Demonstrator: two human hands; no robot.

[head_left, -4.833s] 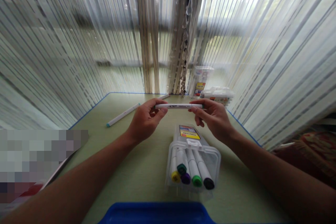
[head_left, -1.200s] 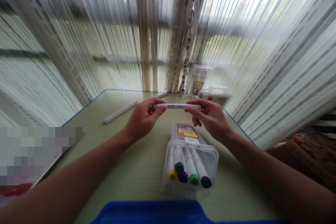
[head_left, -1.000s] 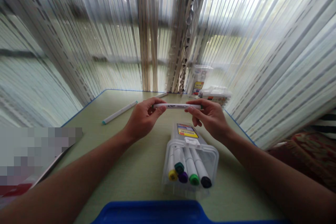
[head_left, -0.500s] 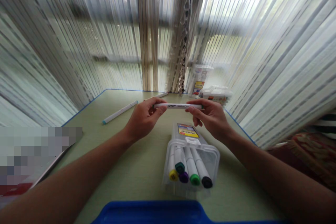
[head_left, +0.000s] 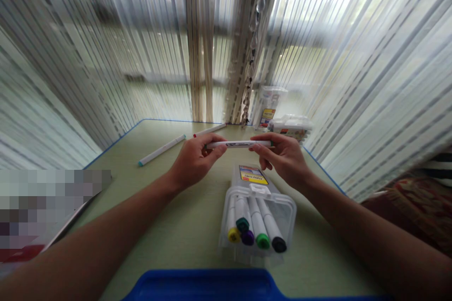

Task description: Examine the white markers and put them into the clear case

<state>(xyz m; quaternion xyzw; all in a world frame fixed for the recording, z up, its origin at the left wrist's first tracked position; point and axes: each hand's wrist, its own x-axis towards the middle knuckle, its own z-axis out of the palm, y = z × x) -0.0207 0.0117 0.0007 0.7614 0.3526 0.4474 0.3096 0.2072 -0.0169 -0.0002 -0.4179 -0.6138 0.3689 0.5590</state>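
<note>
A white marker (head_left: pixel 238 144) with green ends is held level between both hands above the table. My left hand (head_left: pixel 193 160) pinches its left end between thumb and fingers. At the other end, my right hand (head_left: pixel 282 155) grips it the same way, its lower fingers curled. Just below and nearer to me lies a clear plastic case (head_left: pixel 292 211) on its side, its open end towards me. Several white markers (head_left: pixel 254 218) with yellow, teal, purple, green and black ends rest inside it.
Left of my hands a blue-ended marker (head_left: pixel 162 150) lies on the green table (head_left: pixel 151 216), with a red-ended marker (head_left: pixel 210 130) behind. Two clear cases, one upright (head_left: pixel 270 108) and one lying (head_left: pixel 291 127), stand at the back right. A blue tray edge (head_left: pixel 205 284) is in front.
My left hand has shifted very slightly along the marker, and the red-ended marker behind it shows more fully. My right hand has hardly moved.
</note>
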